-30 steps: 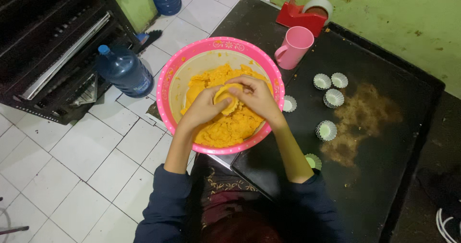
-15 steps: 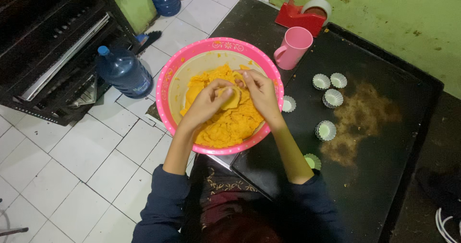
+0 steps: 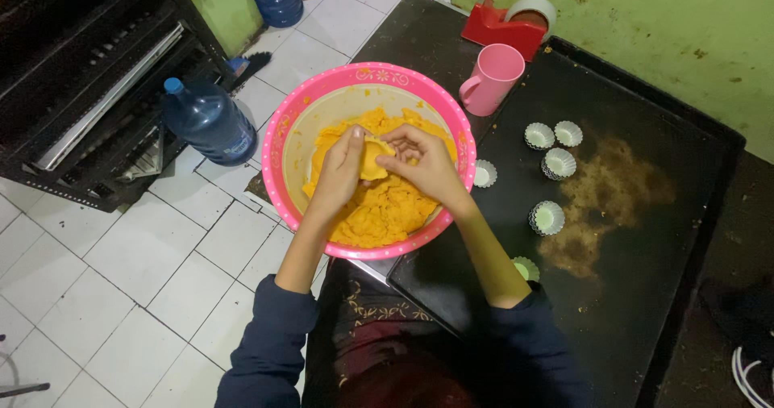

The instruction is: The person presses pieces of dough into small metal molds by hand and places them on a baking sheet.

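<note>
Our left hand (image 3: 342, 164) and right hand (image 3: 419, 162) pinched together around a lump of dough (image 3: 373, 160), above the pink bowl (image 3: 284, 138), pink cup (image 3: 493, 78) beyond our right hand, paper cups (image 3: 547, 217) to its right

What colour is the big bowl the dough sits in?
Pink, with small white dots on the rim of the bowl and a cream inside; the head view shows it.

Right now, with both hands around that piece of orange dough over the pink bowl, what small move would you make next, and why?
Probably carry the dough piece right to the nearest paper cup. Both the left hand and right hand already cup it above the pink bowl, and the cup beside the rim looks empty.
</note>
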